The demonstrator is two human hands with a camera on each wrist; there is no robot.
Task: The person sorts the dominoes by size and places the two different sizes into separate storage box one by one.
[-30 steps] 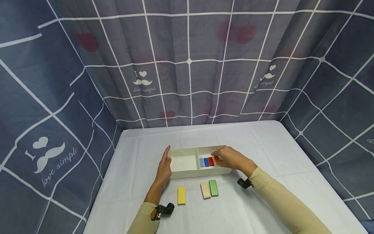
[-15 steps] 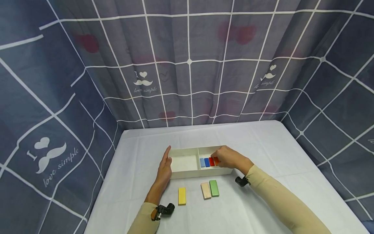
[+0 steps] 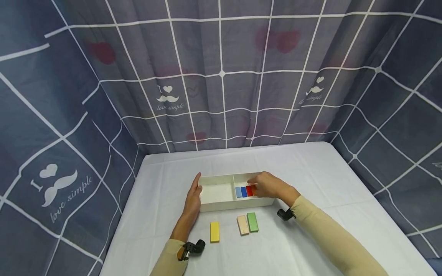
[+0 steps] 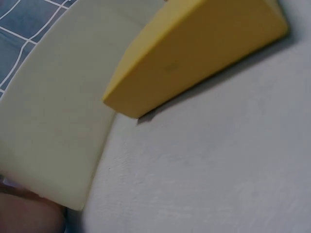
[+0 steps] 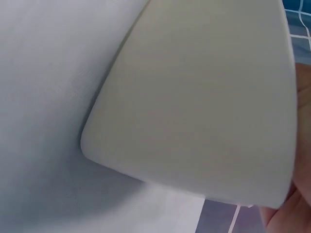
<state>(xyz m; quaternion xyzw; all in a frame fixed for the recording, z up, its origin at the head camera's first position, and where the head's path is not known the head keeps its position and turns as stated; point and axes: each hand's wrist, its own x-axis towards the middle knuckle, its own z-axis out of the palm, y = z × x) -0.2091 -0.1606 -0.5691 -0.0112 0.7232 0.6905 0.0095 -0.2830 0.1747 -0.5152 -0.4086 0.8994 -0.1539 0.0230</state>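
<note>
On the table (image 3: 310,168), the yellow block (image 3: 214,231) lies nearest, behind the left hand (image 3: 193,197), whose straight-fingered grip presses the white tray (image 3: 215,177), while the right hand (image 3: 269,186) pinches an orange block (image 3: 254,189) inside its right compartment.

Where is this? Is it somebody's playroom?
More likely a small recording booth than a playroom. A table with a white cloth is walled in by grey checked curtains, and only a white tray and coloured blocks lie on it.
</note>
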